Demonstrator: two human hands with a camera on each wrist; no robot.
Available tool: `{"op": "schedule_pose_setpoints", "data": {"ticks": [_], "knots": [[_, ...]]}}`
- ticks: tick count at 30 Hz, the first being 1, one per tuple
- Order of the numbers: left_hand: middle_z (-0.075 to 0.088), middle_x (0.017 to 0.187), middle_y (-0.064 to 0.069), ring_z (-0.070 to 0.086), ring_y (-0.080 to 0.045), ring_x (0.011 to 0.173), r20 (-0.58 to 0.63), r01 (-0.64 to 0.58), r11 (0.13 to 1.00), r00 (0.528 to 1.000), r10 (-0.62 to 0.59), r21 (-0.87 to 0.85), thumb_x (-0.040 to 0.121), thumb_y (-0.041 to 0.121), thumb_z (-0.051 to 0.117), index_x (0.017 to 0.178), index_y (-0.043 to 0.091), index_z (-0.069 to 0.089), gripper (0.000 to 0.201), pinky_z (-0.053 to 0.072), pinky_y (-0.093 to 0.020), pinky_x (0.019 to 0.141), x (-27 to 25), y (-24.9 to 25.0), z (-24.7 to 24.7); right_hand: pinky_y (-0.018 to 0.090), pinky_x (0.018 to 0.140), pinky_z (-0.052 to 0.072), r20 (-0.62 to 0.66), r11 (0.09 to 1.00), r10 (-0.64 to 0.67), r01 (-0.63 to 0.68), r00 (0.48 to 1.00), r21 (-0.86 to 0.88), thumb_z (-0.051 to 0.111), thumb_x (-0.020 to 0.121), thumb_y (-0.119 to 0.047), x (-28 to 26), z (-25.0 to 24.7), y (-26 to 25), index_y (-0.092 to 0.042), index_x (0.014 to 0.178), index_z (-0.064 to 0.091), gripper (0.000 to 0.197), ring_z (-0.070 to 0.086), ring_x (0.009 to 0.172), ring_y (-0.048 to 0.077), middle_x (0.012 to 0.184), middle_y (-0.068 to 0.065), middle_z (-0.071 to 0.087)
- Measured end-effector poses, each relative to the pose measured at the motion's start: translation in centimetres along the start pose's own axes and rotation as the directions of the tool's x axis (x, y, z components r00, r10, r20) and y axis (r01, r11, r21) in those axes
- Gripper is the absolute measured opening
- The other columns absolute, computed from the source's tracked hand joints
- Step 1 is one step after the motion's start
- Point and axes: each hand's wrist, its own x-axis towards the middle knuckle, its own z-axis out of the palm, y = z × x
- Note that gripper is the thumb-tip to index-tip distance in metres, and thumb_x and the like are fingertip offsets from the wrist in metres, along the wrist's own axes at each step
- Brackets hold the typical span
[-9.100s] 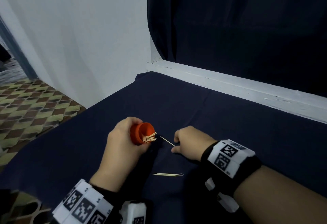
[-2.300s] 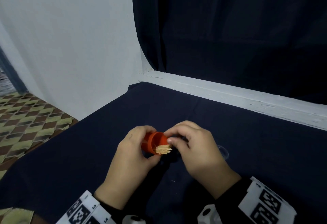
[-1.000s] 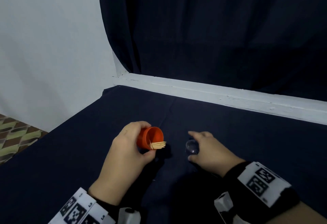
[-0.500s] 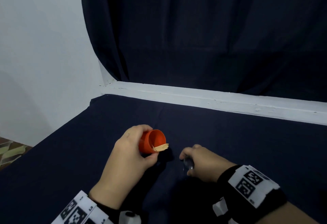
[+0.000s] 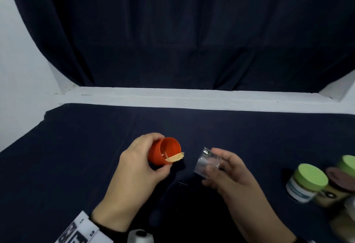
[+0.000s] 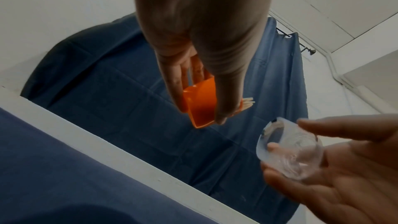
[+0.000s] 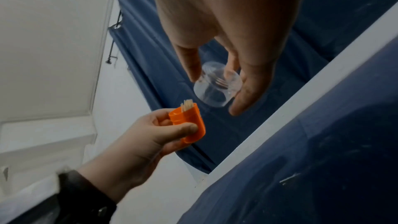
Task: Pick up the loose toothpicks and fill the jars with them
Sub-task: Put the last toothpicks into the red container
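Note:
My left hand (image 5: 142, 164) grips a small orange jar (image 5: 165, 153) tipped on its side above the dark cloth, mouth toward the right. A bundle of toothpicks (image 5: 175, 159) sticks out of its rim. The same orange jar (image 6: 201, 103) shows in the left wrist view and the orange jar (image 7: 189, 123) in the right wrist view. My right hand (image 5: 226, 169) holds a clear plastic lid (image 5: 207, 163) between thumb and fingers, a short way right of the jar's mouth. The clear lid (image 6: 289, 149) and clear lid (image 7: 217, 86) look empty.
Several capped jars stand at the right edge: one with a green lid (image 5: 307, 180), one with a brown lid (image 5: 338, 183), another green one (image 5: 348, 163). The dark cloth-covered table (image 5: 76, 156) ends at a white ledge (image 5: 172, 98) with a dark curtain behind.
My right hand picked the clear lid off the cloth and raised it beside the jar. The view swung right, bringing the capped jars into sight. The left hand keeps holding the orange jar.

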Motion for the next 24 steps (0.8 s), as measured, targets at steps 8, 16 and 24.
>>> {"op": "schedule_pose_setpoints", "data": {"ticks": [8, 16, 24], "knots": [[0.053, 0.111, 0.029, 0.058, 0.004, 0.099, 0.04, -0.067, 0.998, 0.997, 0.067, -0.005, 0.063, 0.015, 0.085, 0.101, 0.042, 0.057, 0.054, 0.053, -0.025, 0.084, 0.0, 1.3, 1.7, 0.023, 0.072, 0.056, -0.057, 0.978, -0.03, 0.041, 0.998, 0.206, 0.078, 0.06, -0.001, -1.8, -0.3, 1.1, -0.013, 0.108, 0.055, 0.054, 0.069, 0.094, 0.021, 0.103, 0.003, 0.07], [0.057, 0.105, 0.025, 0.056, 0.004, 0.101, 0.047, -0.158, 0.986, 0.987, 0.156, 0.054, 0.061, 0.012, 0.085, 0.105, 0.036, 0.058, 0.057, 0.05, -0.021, 0.083, 0.5, 1.3, 2.6, 0.02, 0.07, 0.054, -0.028, 0.988, -0.143, 0.144, 0.989, 0.058, 0.069, 0.069, 0.019, -2.3, 0.7, 0.8, -0.021, 0.104, 0.05, 0.057, 0.07, 0.088, 0.017, 0.094, -0.009, 0.07], [0.053, 0.107, 0.03, 0.051, 0.006, 0.105, 0.093, -0.16, 0.981, 0.984, 0.15, 0.107, 0.062, 0.013, 0.086, 0.11, 0.036, 0.058, 0.059, 0.048, -0.018, 0.088, 0.3, 1.7, 3.1, 0.019, 0.073, 0.053, -0.065, 0.982, -0.189, 0.189, 0.98, -0.003, 0.073, 0.07, 0.014, -1.6, 0.3, 0.9, -0.026, 0.103, 0.049, 0.057, 0.07, 0.091, 0.015, 0.098, -0.011, 0.069]]}}
